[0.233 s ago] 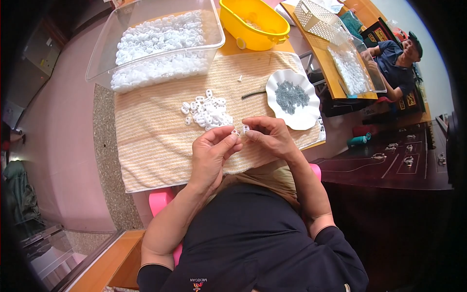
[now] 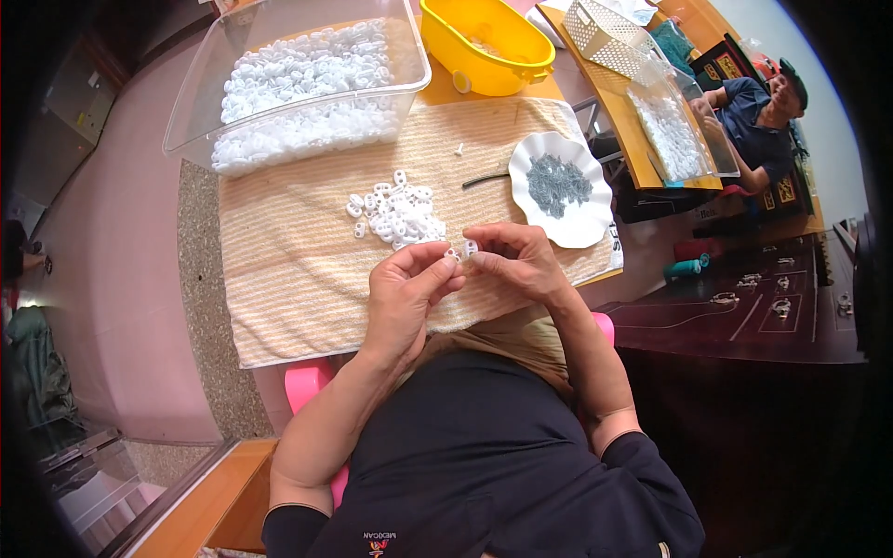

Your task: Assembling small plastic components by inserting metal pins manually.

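Observation:
Close together over the towel (image 2: 288, 302), both my hands are in a pinch. Between thumb and fingers, my left hand (image 2: 409, 284) grips a small white plastic piece (image 2: 453, 254), mostly covered by the fingertips. My right hand (image 2: 521, 260) holds a white oval two-holed plastic piece (image 2: 471, 247) on end, almost touching the other. Just beyond the left fingers lies a loose pile of similar two-holed pieces (image 2: 402, 212). To the right, a scalloped white dish (image 2: 584, 223) bears a heap of tiny dark grey parts (image 2: 558, 184), too small to make out.
At the back left stands a clear plastic bin (image 2: 191, 126) full of white pieces. Beside it is a yellow tub (image 2: 498, 76). A thin black stick (image 2: 484, 180) and a small white peg (image 2: 459, 149) lie on the towel. A co-worker (image 2: 758, 126) sits at another table, far right.
My hands stay almost in place; the piece in my right fingers has turned slightly. A dark shape with what looks like a hand has come in at the far left edge.

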### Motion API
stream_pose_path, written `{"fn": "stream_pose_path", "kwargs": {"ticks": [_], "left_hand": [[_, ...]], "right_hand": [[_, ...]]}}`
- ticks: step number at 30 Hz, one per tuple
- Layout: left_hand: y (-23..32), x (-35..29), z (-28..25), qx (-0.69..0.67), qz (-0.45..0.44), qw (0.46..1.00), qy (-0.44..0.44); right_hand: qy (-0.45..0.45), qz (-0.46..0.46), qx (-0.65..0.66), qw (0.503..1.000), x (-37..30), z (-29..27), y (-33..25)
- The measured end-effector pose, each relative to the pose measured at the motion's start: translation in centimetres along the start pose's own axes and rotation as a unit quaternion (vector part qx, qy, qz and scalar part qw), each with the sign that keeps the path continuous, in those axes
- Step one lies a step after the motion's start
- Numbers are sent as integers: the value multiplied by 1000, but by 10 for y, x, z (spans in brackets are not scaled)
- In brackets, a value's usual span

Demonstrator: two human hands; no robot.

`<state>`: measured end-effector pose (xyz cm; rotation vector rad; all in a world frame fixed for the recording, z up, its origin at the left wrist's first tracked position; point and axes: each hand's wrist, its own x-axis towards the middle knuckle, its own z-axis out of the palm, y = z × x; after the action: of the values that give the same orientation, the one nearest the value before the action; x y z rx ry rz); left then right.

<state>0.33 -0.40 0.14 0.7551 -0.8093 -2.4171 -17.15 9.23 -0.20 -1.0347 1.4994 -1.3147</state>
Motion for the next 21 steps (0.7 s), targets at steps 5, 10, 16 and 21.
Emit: {"fn": "stream_pose_path", "kwargs": {"ticks": [5,10,16,21], "left_hand": [[-1,1,0,-5,0,1000,0],[-1,1,0,-4,-5,1000,1],[-1,1,0,4,-2,1000,-1],[-2,1,0,21,-4,1000,-3]], "right_hand": [[2,2,38,999,0,0,3],[-7,11,67,998,1,-3,4],[-9,14,74,997,0,-2,1],[-13,13,73,997,-1,-2,0]]}}
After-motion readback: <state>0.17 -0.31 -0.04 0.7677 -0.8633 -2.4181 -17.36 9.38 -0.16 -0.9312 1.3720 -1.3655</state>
